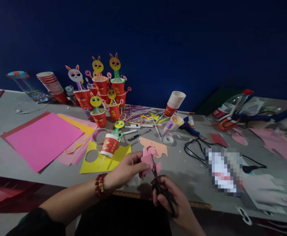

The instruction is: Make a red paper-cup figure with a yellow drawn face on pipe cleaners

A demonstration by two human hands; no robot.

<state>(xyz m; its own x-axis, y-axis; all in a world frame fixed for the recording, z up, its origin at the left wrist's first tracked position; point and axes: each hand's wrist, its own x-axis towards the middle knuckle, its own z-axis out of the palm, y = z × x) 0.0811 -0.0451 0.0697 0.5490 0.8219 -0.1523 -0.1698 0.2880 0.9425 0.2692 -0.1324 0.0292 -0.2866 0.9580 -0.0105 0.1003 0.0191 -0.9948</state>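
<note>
My left hand (pixel 131 168), with a red bead bracelet at the wrist, pinches a piece of pink paper (pixel 147 160) above the table's front edge. In my right hand (pixel 170 196) are black-handled scissors (pixel 163 194), their blades pointing up and lying against the pink paper. Whether the blades are cutting at this instant I cannot tell. Just behind the paper lies a peach paper offcut (pixel 160 149). Left of my hands, a red paper cup (pixel 109 145) with a yellow face on green stems leans over a yellow sheet (pixel 91 165) with a round hole.
Several decorated cups (pixel 101 86) stand stacked at the back, beside loose coloured sticks (pixel 139 113). Pink sheets (pixel 45 141) cover the left side. A black cable (pixel 194 154), a tape roll (pixel 168 140) and a plastic bottle (pixel 228 108) are to the right.
</note>
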